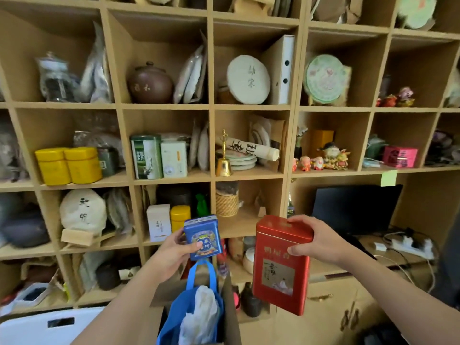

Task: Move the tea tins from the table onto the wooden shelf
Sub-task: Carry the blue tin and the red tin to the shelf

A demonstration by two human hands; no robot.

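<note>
I stand close in front of a tall wooden shelf [211, 107] divided into square compartments. My left hand [171, 255] grips a small blue tea tin [203, 239], held upright before the third row of compartments. My right hand [321, 241] holds a large red tea tin [281, 265] by its lid end, tilted slightly, in front of the shelf's lower middle. Both tins are in the air, touching no board. Two yellow tins [68, 165] and a green tin [146, 156] stand in compartments of the second row.
The compartment behind the tins holds a woven basket [226, 204] at its back. A white box and a yellow tin [179, 217] stand in the compartment to its left. A blue bag [194, 305] in a cardboard box lies below. A dark monitor [356, 207] stands at right.
</note>
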